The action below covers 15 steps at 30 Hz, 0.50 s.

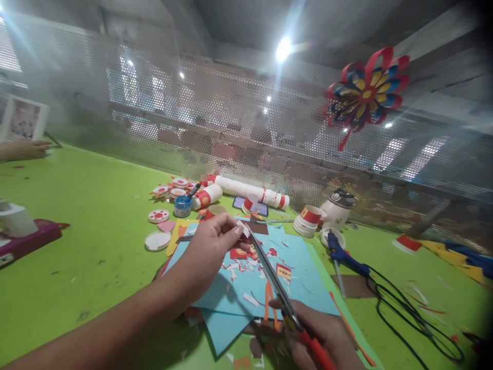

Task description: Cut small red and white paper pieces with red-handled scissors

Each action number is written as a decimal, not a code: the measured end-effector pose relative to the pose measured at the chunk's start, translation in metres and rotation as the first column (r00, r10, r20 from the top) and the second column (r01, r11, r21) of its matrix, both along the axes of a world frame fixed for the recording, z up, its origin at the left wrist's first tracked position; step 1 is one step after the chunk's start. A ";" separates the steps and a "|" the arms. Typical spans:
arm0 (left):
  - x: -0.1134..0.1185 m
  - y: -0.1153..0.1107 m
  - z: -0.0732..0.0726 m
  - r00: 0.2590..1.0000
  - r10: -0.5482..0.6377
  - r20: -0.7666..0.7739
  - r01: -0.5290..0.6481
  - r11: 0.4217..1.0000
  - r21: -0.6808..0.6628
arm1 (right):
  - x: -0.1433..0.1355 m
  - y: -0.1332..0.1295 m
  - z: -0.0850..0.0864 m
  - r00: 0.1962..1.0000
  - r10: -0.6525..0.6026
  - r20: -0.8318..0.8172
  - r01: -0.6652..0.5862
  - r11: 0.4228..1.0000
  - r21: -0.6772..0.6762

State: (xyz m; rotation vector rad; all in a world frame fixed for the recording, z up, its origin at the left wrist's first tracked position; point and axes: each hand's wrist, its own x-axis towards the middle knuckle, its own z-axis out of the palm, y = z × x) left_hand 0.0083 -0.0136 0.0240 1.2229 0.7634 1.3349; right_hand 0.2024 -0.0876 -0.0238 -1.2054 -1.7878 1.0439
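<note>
My left hand (210,249) pinches a small white piece of paper (242,229) between thumb and fingers, above a light blue sheet (304,280). In my right hand (319,329) is a pair of long-bladed scissors (275,280) with red handles. The blade tips reach the white paper beside my left fingertips; whether they are cutting into it I cannot tell. Below the hands, red and white paper scraps (241,266) lie scattered on the blue sheet, with a small red and yellow printed piece (284,271) to their right.
A blue glue gun (342,255) with its black cord (408,313) lies at right. Behind stand white-and-red paper cups (306,221), a blue jar (183,206) and a long white tube (250,189). A purple power strip (34,239) and another person's hand (29,149) are at left.
</note>
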 end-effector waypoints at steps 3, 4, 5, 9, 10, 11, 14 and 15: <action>0.000 -0.001 0.001 1.000 0.010 -0.008 -0.010 1.000 -0.002 | 0.001 0.000 0.001 0.998 -0.016 0.056 0.013 0.999 0.042; 0.000 -0.001 0.001 1.000 0.013 -0.010 -0.013 1.000 -0.005 | 0.001 0.000 0.001 0.998 -0.021 0.057 0.019 0.999 0.038; 0.000 -0.001 0.001 1.000 0.016 -0.010 -0.016 1.000 -0.007 | 0.001 0.000 0.001 0.999 -0.023 0.049 0.022 0.999 0.028; 0.001 -0.001 0.001 1.000 0.007 -0.008 -0.007 1.000 -0.019 | 0.002 -0.001 0.001 0.999 0.000 0.051 -0.002 0.999 0.044; 0.001 -0.002 0.001 1.000 0.002 -0.007 -0.002 1.000 -0.021 | 0.002 -0.001 0.002 0.997 -0.002 0.074 -0.003 0.998 0.063; 0.001 -0.002 0.001 1.000 -0.002 -0.005 0.002 1.000 -0.021 | 0.001 -0.001 0.004 0.995 -0.013 0.102 0.005 0.997 0.080; 0.000 -0.001 0.000 1.000 -0.011 0.005 0.011 0.999 -0.031 | -0.001 -0.003 0.008 0.981 -0.090 0.173 0.073 0.992 0.101; 0.000 -0.001 0.000 1.000 -0.013 0.007 0.013 0.999 -0.039 | -0.002 -0.003 0.009 0.977 -0.103 0.189 0.083 0.991 0.107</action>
